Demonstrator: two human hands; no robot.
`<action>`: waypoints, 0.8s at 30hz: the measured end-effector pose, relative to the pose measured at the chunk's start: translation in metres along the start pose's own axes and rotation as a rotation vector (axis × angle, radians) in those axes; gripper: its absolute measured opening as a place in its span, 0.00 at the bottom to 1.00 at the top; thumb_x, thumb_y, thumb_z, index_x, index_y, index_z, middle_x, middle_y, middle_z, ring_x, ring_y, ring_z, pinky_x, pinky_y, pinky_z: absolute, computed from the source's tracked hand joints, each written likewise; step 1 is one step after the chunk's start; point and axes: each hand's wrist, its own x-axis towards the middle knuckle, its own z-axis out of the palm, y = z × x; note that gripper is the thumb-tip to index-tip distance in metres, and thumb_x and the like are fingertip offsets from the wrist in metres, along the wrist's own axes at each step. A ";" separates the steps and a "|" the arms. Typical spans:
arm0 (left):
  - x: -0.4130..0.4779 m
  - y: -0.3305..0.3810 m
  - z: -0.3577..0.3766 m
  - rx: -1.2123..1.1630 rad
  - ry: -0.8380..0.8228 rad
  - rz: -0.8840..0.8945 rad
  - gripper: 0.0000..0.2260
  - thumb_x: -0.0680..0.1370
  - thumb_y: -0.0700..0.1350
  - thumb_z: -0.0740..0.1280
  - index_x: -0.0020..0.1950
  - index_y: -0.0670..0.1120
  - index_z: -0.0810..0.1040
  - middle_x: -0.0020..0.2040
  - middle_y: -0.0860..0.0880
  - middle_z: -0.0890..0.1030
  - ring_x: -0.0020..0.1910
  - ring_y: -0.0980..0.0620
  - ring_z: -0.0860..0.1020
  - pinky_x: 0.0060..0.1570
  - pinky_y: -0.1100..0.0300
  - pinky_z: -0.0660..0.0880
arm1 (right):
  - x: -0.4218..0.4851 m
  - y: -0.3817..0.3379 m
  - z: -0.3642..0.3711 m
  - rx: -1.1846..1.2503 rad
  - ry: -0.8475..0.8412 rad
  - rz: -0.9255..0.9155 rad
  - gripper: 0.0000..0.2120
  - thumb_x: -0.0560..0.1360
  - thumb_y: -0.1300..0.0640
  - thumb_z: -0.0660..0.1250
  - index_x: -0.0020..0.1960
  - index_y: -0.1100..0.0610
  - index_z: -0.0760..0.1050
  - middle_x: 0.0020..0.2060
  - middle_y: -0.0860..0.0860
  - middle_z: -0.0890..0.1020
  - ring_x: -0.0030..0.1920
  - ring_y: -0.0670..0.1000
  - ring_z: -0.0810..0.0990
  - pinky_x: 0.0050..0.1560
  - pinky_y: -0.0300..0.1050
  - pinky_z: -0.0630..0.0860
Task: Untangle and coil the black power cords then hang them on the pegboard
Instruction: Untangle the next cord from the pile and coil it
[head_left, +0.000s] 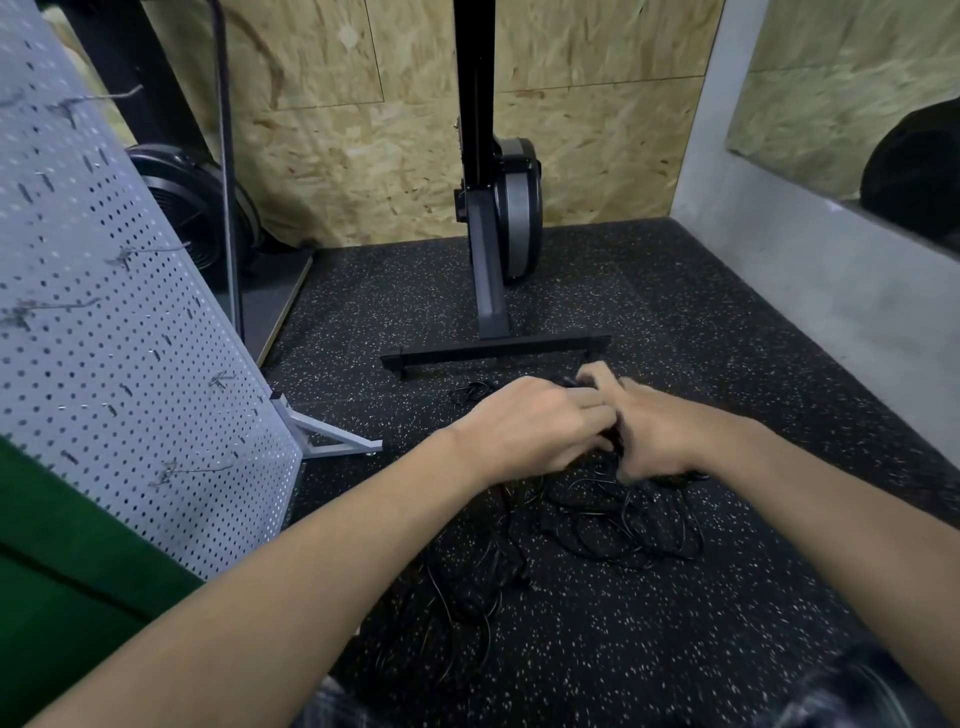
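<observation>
The grey pegboard (130, 322) leans at the left, studded with wire hooks (156, 253). Right of it, the left hand (530, 426) and right hand (660, 436) touch. Each has its fingers curled round strands of the black power cords (618, 525), whose tangle sprawls on the speckled floor (675, 623) beneath and nearer.

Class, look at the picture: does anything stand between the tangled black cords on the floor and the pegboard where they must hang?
Nothing visible does. The black power cords lie on the floor; the pegboard stands to their left, with only bare floor between. The machine's base bar lies beyond them, not between.
</observation>
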 end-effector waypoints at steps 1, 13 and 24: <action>0.001 0.000 -0.003 -0.046 0.015 -0.029 0.09 0.80 0.48 0.73 0.51 0.42 0.80 0.45 0.47 0.81 0.36 0.43 0.81 0.30 0.52 0.76 | 0.001 -0.003 0.003 -0.043 -0.014 -0.005 0.38 0.68 0.61 0.77 0.67 0.46 0.58 0.53 0.51 0.75 0.47 0.51 0.79 0.41 0.50 0.81; -0.026 -0.017 0.006 -0.451 0.044 -0.709 0.23 0.73 0.64 0.76 0.35 0.46 0.77 0.30 0.51 0.77 0.31 0.54 0.74 0.34 0.61 0.69 | -0.006 -0.003 0.000 -0.359 0.179 -0.180 0.16 0.74 0.53 0.72 0.59 0.47 0.72 0.52 0.43 0.77 0.60 0.50 0.77 0.64 0.56 0.70; -0.030 -0.037 -0.008 -0.746 -0.022 -0.889 0.31 0.75 0.64 0.75 0.32 0.39 0.68 0.28 0.48 0.68 0.29 0.52 0.68 0.35 0.55 0.65 | -0.015 -0.009 -0.008 -0.181 0.311 -0.210 0.37 0.72 0.58 0.74 0.73 0.45 0.56 0.60 0.45 0.79 0.53 0.51 0.81 0.47 0.51 0.74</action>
